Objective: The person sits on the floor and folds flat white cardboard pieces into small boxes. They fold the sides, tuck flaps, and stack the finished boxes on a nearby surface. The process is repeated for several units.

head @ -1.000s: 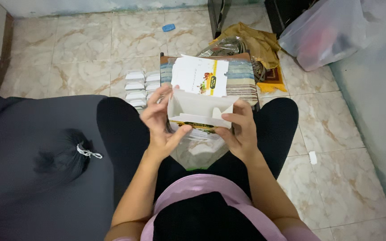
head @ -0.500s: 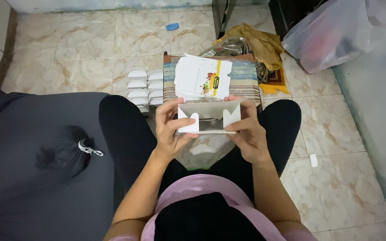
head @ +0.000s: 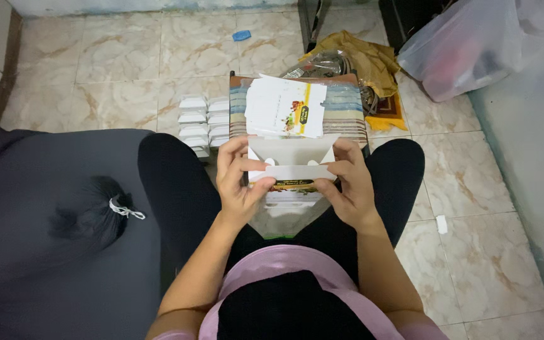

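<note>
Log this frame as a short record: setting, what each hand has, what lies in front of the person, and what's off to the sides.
setting: person seated on a marble-tiled floor, head view looking down
left hand: grips the left end of a small white cardboard box, partly folded
right hand: grips the box's right end
in front: stack of flat white box blanks on a striped cloth
left of stack: two rows of folded white boxes
far left: tied dark grey bag
upper right: clear plastic bag
</note>
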